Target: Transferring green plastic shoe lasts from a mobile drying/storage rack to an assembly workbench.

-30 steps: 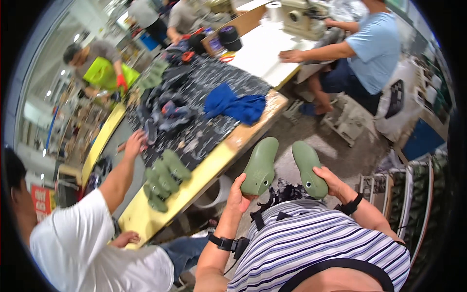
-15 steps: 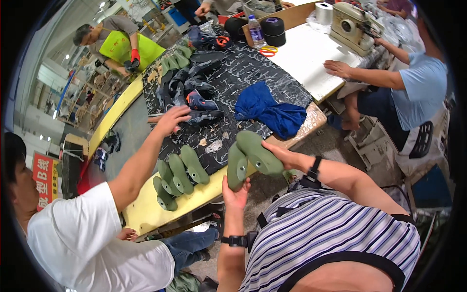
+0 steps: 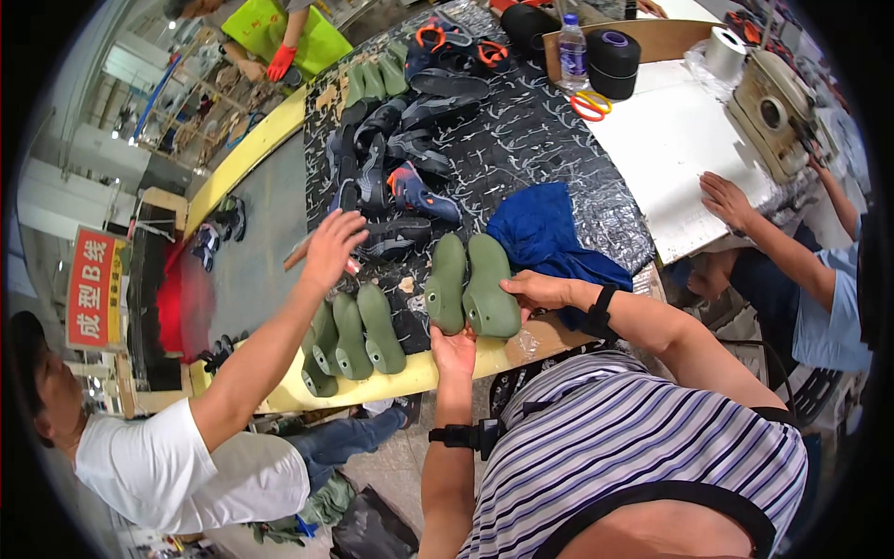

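Two green shoe lasts are held upright side by side above the table's near edge. My left hand is closed around the heel end of the left shoe last, its palm turned up. My right hand grips the right shoe last from its outer side near the heel. Each last shows a round metal-rimmed hole. Just left of them, several more green lasts lie in a row on the yellow table edge. A crumpled blue cloth lies just beyond my right hand.
A co-worker's hand reaches across from the left over dark shoes piled on the black-covered table. Scissors, a bottle and a black thread cone stand far right. Another person sits by a sewing machine.
My view has swung, shifting the scene. The two lasts in my hands have gone from tilted and overlapping to upright and side by side. The co-worker's hand still reaches over the shoes.
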The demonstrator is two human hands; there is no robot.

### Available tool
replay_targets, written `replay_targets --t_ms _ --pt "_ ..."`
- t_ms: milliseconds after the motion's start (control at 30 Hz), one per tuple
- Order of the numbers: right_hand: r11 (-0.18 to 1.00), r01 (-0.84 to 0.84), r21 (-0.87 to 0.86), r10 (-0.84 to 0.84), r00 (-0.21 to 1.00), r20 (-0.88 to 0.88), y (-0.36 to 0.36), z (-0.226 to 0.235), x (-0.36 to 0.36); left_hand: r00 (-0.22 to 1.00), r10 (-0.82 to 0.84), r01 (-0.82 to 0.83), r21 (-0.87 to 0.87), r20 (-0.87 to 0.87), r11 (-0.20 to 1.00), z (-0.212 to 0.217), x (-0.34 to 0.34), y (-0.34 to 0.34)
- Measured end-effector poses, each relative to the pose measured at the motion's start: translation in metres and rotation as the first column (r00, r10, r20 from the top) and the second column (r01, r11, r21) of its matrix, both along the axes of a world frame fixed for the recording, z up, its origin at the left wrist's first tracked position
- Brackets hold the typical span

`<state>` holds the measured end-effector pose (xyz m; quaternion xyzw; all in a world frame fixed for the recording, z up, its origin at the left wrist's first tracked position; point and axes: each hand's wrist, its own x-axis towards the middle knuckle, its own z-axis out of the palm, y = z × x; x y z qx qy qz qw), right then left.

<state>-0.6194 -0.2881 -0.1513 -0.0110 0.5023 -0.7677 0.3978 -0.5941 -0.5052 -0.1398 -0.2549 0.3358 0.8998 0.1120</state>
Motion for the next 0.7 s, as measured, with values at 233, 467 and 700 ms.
replay_targets --t_ms 233,467,700 --pt "0.918 0.007 0.397 0.030 0.996 -0.089 -0.031 -0.002 -0.026 0.778 -0.477 0.624 -0.416 0.409 0.662 0.002 0.005 -0.037" --pt "0.466 0.527 0.711 0.212 0.714 -0.667 -0.024 0.002 -0.025 0.879 -0.364 0.431 -0.841 0.308 0.326 0.030 -0.018 -0.046" --pt "0.339 0.618 0.710 0.395 0.591 -0.703 0.043 0.016 0.013 0.860 -0.464 0.369 -0.888 0.214 0.274 -0.007 -0.011 -0.084"
